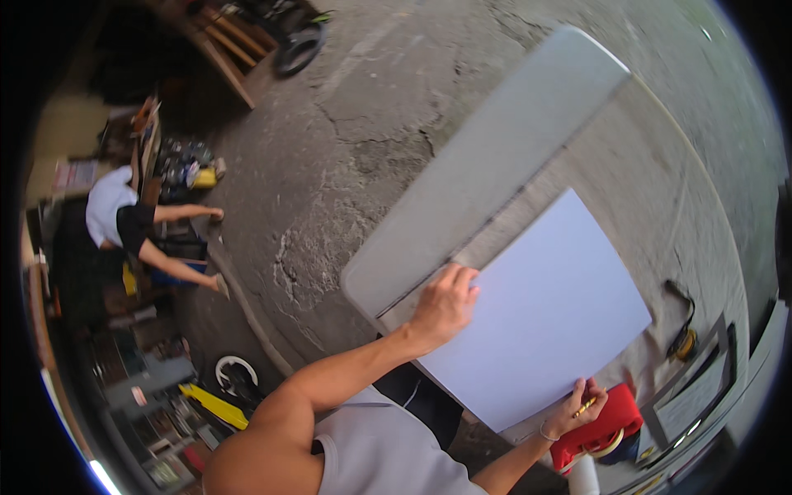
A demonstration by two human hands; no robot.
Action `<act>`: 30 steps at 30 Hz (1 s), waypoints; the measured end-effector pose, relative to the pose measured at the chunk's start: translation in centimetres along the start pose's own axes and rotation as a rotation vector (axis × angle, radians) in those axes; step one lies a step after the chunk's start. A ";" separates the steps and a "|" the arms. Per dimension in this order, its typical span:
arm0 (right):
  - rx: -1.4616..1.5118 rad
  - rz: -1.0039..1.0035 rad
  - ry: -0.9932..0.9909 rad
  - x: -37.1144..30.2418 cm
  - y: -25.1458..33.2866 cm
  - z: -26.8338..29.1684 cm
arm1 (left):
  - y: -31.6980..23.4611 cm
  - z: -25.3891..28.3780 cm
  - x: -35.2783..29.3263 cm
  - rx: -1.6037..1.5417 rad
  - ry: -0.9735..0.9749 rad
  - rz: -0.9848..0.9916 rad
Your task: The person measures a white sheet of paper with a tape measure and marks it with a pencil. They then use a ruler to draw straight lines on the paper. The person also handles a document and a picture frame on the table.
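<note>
Observing a bare-handed task on a table (pixel 652 173) with a dull brownish-grey top, mottled and faintly creased in look. A white sheet (pixel 536 305), flat, smooth, matte and straight-sided with sharp corners, lies on the near part of the table; its near short end reaches the near edge. Shape oblong: the long axis runs from the table's near edge toward the far end, slanting from lower left to upper right in view, one far corner pointing away from the wearer. Along the table's left edge a long grey panel (pixel 487 173), smooth and round-cornered, runs roughly parallel to that axis, a band of brownish surface showing between the two. Left hand (pixel 445 304): fingers bent and together at the sheet's left long side, close to its near end; cannot tell whether they pinch the edge or only press on it. Right hand (pixel 580 406): at the right long side, fingers closed around a slim yellow pen-like stick (pixel 585 407); a thin bracelet (pixel 546 432) circles the wrist. Just beside this hand, toward the table's near right corner, a glossy red tape dispenser (pixel 602 429). Toward the right edge, a black-and-yellow reel (pixel 683 344) with a dark strap (pixel 685 297), and near it a grey-framed panel (pixel 695 402). Beyond the left edge, rough cracked concrete floor (pixel 330 223); well apart, a co-worker (pixel 115 206) bends forward
</note>
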State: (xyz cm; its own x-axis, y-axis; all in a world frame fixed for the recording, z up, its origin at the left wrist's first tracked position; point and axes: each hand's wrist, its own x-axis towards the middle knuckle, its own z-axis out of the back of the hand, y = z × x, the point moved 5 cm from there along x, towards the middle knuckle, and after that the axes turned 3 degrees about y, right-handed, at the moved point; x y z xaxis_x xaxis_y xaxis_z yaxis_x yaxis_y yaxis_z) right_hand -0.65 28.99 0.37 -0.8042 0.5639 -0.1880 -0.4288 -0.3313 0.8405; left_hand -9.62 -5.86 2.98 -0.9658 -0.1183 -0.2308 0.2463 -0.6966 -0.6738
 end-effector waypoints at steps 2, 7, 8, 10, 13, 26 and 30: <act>0.086 0.046 -0.005 -0.1 0.6 -0.4 | 0.2 0.6 -0.1 -0.039 -0.018 0.012; 0.019 0.155 0.104 -0.3 0.6 -1.1 | 2.2 0.3 -2.5 -0.047 -0.127 0.004; 0.006 0.208 0.119 0.0 0.1 -1.1 | 2.5 0.2 -2.6 -0.047 -0.149 0.007; -0.020 0.309 0.155 1.0 -1.5 -0.7 | 3.4 -0.6 -2.7 -0.076 -0.236 -0.036; -0.191 0.304 0.151 1.7 -1.2 -0.6 | 4.4 -1.3 -2.6 -0.138 -0.173 0.004; -0.303 0.876 0.733 -26.1 15.7 -21.6 | 32.0 4.8 -36.4 -0.298 -0.068 0.562; -0.269 0.823 1.152 -40.9 15.4 -34.0 | 47.2 7.6 -49.7 -0.488 -0.255 0.920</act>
State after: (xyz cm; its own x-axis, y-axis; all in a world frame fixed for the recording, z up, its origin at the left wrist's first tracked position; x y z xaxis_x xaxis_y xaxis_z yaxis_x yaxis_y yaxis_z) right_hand 11.69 -24.90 3.77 -0.6800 -0.7244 -0.1137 0.3530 -0.4593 0.8151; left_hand 49.36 -38.27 -12.07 -0.3674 -0.6369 -0.6778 0.8393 0.0870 -0.5367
